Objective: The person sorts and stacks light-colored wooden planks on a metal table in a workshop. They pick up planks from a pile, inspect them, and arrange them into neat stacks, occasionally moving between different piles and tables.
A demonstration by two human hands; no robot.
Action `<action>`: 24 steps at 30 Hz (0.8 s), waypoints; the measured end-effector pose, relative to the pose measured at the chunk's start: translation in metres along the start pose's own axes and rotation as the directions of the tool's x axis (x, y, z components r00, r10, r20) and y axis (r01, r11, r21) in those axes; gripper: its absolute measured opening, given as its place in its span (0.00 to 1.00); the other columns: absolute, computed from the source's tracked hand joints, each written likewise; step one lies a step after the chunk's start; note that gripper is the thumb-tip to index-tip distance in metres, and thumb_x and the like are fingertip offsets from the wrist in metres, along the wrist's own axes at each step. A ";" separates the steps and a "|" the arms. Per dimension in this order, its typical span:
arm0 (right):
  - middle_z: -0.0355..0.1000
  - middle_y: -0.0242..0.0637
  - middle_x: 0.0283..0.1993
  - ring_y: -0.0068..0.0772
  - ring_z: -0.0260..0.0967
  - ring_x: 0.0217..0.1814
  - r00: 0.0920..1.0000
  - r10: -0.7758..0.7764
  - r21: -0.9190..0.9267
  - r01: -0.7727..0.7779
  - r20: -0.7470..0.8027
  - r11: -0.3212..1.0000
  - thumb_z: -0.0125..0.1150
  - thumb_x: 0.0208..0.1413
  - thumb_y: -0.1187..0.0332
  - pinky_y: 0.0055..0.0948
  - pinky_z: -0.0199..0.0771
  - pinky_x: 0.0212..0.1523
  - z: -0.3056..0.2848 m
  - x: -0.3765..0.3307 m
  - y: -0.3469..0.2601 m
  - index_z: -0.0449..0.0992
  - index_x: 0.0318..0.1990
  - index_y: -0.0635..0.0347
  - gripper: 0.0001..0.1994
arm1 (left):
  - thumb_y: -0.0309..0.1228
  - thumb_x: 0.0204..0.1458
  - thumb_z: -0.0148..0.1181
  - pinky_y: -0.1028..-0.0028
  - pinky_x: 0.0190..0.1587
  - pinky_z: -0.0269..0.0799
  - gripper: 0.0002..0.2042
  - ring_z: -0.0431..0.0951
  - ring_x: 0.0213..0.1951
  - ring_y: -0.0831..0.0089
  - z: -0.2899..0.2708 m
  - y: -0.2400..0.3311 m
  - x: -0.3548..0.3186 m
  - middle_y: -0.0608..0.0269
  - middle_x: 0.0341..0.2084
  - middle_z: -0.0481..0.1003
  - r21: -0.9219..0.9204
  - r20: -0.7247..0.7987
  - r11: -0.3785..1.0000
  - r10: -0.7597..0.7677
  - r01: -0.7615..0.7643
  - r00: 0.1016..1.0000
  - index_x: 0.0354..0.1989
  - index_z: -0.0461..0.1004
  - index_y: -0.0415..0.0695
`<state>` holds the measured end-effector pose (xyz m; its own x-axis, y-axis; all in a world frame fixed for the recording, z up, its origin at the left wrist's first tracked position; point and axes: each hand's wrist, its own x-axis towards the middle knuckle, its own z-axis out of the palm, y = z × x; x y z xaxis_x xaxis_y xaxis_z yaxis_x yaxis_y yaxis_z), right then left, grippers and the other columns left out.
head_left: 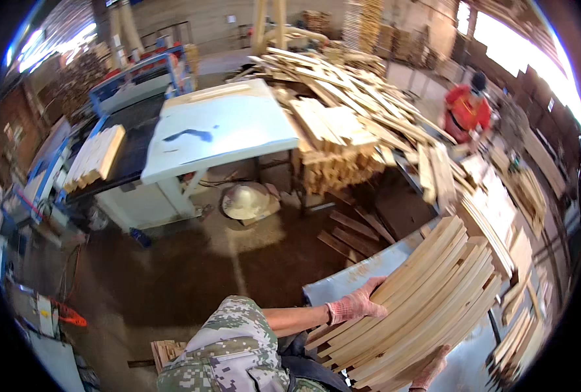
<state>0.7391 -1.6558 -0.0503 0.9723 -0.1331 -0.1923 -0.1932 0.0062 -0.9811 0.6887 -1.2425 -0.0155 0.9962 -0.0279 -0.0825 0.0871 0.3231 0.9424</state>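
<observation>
A thick row of pale wooden slats [411,297] lies side by side before me at the lower right, tilted over a blue-grey metal table [330,284]. Against the slats' left side presses my left hand [361,303], in a pinkish knitted work glove, its thumb and fingers gripping the outer slat. At the opposite side, near the lower edge of the picture, my gloved right hand [431,371] grips the row; most of its fingers are hidden under the wood. Together the two hands squeeze the slats between them.
A white-topped machine table [232,124] stands at left, with a stack of slats [94,157] on its dark belt. Behind is a large heap of boards [343,85]. A person in red [467,111] works at the far right. Loose offcuts [352,232] lie on the floor.
</observation>
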 end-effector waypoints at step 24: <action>0.67 0.22 0.25 0.19 0.60 0.27 0.508 0.005 -0.211 0.348 0.861 0.913 0.67 0.65 0.45 0.31 0.63 0.30 0.866 -0.042 -0.033 0.75 0.25 0.58 0.26 | 0.31 0.48 0.81 0.60 0.72 0.67 0.50 0.69 0.68 0.60 -0.502 0.148 -0.270 0.49 0.69 0.66 0.206 -0.900 0.888 0.337 -0.410 0.277 0.77 0.54 0.37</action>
<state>0.8188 -0.7923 -0.0273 0.6064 0.7861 -0.1197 0.1345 -0.2497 -0.9589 0.4320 -0.7121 -0.0163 0.3052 0.9523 0.0026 -0.3311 0.1035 0.9379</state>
